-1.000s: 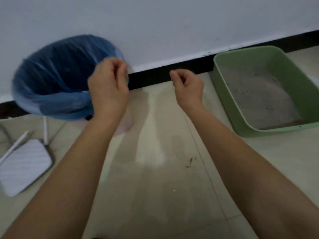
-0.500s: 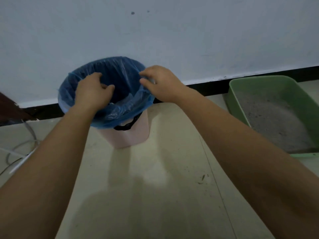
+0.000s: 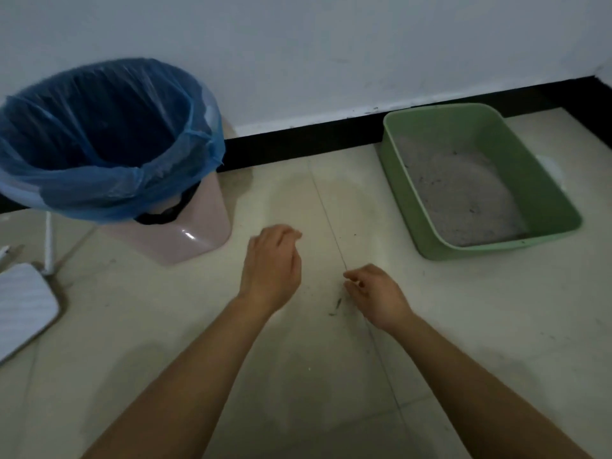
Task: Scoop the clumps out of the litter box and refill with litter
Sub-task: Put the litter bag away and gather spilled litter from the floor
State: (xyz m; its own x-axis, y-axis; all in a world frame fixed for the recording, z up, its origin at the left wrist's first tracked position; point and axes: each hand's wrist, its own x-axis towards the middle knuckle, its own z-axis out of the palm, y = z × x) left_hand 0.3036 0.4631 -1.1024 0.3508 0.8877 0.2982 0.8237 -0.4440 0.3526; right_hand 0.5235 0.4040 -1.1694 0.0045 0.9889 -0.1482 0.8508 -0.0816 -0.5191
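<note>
Glossy pink plastic bin [image 3: 195, 233]; thin crinkled blue plastic liner [image 3: 109, 190]; matt green plastic box [image 3: 549, 180]; grainy grey litter [image 3: 463, 193]; smooth tiled floor [image 3: 165, 326].

Empty left hand [image 3: 270, 270] and right hand [image 3: 376, 294] over floor, blue-lined bin [image 3: 185, 240] left, green litter box [image 3: 430, 233] right
</note>
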